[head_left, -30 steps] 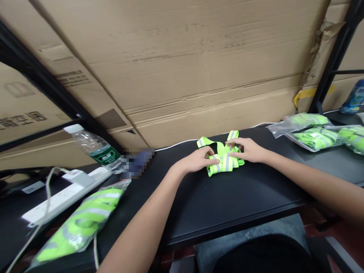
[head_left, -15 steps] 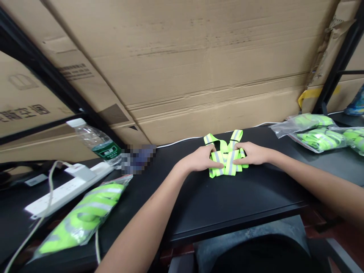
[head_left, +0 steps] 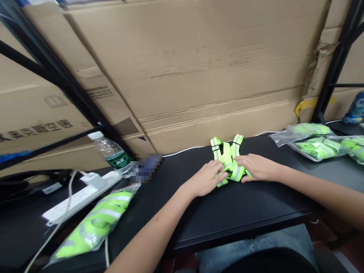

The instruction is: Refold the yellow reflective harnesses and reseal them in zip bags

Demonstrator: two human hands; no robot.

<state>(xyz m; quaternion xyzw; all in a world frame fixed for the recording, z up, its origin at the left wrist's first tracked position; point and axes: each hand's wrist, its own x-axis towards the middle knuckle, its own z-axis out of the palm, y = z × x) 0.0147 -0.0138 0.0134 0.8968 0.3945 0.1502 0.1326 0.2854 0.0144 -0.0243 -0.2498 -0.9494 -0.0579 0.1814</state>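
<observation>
Green straps (head_left: 226, 153) lie on bench (head_left: 222, 216) between hands, two loops pointing toward cardboard (head_left: 216, 57); left hand (head_left: 207, 178) touches their left side, right hand (head_left: 256, 167) their right; cannot tell whether either grip pinches; bagged straps (head_left: 96, 222) beside power strip (head_left: 81, 199), bottle (head_left: 113, 156) near its far end.

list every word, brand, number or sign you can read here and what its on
"奥克斯空调", probable reading, blurred: left carton
Faint outline symbol, unclear: same carton
Small printed lines, unreadable: cardboard strip
Pale characters, too blurred: clear bottle's green label
Print too blurred: blue bottle
Too small: white tag, power strip
</observation>
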